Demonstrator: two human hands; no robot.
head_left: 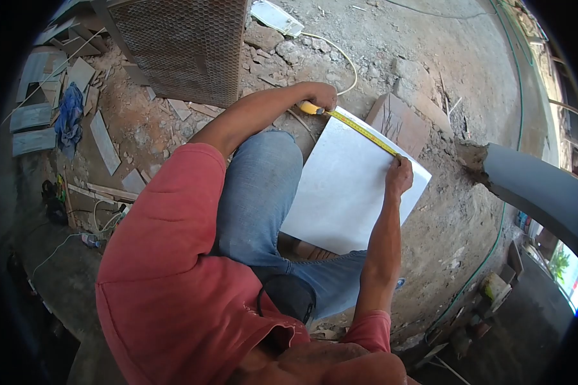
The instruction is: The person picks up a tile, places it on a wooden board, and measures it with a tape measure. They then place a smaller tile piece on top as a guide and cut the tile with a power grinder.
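A person in a faded red T-shirt (160, 224) and blue jeans (257, 199) bends over a flat white rectangular panel (347, 186), which lies just beyond the knees, its lower edge over a stack of brown slabs (311, 251). A tape measure with a yellow case (311, 108) is stretched near the panel's far edge, its narrow yellow metal blade (366, 133) running from the left hand (321, 95) to the right hand (400, 175). The left hand is closed about the case at the panel's far left corner, though its separate fingers cannot be made out. The right fingers are pinched together on the blade, over the panel near its right side. A pinkish-brown square tile (398, 119) lies just beyond the panel, on rough, rubble-strewn ground (462, 212). To the left stands a rusty brown mesh panel (180, 51), with a crumpled blue cloth (70, 122) farther off.
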